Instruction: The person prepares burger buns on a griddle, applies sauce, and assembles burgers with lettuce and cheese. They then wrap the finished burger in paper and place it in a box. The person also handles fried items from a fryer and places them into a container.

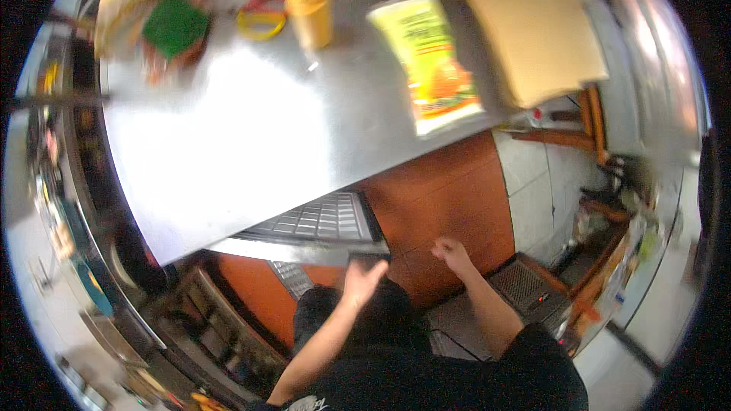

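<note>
Low in the view, my left hand (364, 282) is in front of my body, its thumb spread, near the edge of a dark tray or rack (371, 257) below the metal table (354, 125). It holds nothing that I can see. My right hand (451, 254) hangs over the reddish-brown floor (445, 200), blurred, with its fingers partly curled. On the table lie a green and yellow plastic packet (431, 63) and a tan sheet or board (537, 34). A yellow-orange container (311, 8) stands beside a red roll and a yellow roll of tape (261, 24).
A green scouring pad or block (175, 25) lies at the table's upper left. Beneath the table's front edge is a metal grid (325, 217). Dark shelving (223, 319) is at lower left, and a speaker-like box (525, 288) and a wooden shelf (594, 274) at right.
</note>
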A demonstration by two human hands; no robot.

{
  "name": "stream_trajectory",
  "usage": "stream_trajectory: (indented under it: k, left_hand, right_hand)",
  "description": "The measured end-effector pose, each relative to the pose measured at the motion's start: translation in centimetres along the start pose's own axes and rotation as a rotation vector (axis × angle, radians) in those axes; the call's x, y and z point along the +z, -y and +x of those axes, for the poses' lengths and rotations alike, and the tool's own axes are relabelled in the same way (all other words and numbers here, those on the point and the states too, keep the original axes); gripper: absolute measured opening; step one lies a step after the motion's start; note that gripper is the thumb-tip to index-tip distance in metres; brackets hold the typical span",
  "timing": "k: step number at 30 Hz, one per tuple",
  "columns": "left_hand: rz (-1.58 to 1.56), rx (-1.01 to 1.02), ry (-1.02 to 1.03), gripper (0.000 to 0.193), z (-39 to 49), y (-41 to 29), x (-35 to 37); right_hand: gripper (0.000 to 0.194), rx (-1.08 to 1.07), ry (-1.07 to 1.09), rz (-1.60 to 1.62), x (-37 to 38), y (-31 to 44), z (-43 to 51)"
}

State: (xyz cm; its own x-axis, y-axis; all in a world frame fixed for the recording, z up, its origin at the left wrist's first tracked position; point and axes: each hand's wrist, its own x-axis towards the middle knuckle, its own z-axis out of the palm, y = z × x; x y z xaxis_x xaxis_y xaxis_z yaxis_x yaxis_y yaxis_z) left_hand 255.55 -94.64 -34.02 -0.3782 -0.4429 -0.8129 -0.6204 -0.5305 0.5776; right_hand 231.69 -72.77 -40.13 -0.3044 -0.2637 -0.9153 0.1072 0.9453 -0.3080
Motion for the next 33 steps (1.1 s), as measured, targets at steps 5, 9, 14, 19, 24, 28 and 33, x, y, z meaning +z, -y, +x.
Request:
stream_trajectory:
  k: [5, 9, 14, 19, 24, 28, 33]
  left_hand:
    - [0.352, 0.240, 0.060, 0.071, -0.6, -4.1, -6.1]
    - [0.616, 0.408, 0.301, 0.052, 0.6, -3.5, -13.4]
    - [0.990, 0.260, 0.393, 0.041, 7.3, -3.2, -18.8]
    - [1.428, 0.433, 0.678, 0.034, 15.2, -9.7, -14.3]
    - [1.624, 0.588, 0.923, 0.027, 21.1, -18.3, -1.0]
    - [1.741, 0.554, 0.917, 0.023, 21.3, -19.8, 14.4]
    - [1.798, 1.108, 1.321, 0.026, 9.3, -9.7, 31.7]
  right_hand:
    - [0.037, 0.138, 0.029, 0.061, 3.0, -9.2, -24.4]
    - [0.036, 0.298, -0.108, 0.493, 12.3, -11.8, -31.9]
    - [0.030, 0.198, -0.305, 1.448, 27.9, -12.7, -27.3]
    - [0.032, 0.321, -0.785, 0.935, 33.7, -9.2, -21.2]
    - [0.028, 0.360, -0.619, 1.296, 35.1, -6.7, -24.1]
    - [0.025, 0.146, -0.408, 1.199, 38.6, -9.0, -25.9]
    - [0.017, -0.110, -0.190, 1.627, 44.7, -12.8, -29.5]
